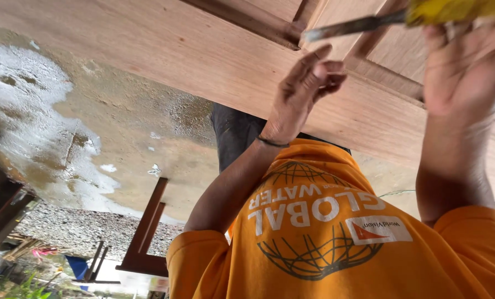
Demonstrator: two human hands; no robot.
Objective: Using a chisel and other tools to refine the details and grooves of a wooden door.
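Orange shirt [325, 243] fills the lower frame — the view appears upside down. A yellow-handled chisel [369, 22] is gripped in the right hand [463, 66], its blade laid on the wooden door panel [203, 50]. The left hand [305, 88] is pressed beside the blade tip, fingers loosely curled, holding nothing — wet concrete floor [120, 127] beyond.

Above the matt orange cloth shirt [325, 243] spreads a smooth, pale wooden panel [203, 55] with darker wooden battens [247, 19], against it a dull grey metal chisel blade [352, 26] in a glossy yellow plastic handle [457, 9], beside it rough, wet-stained concrete floor [114, 122].
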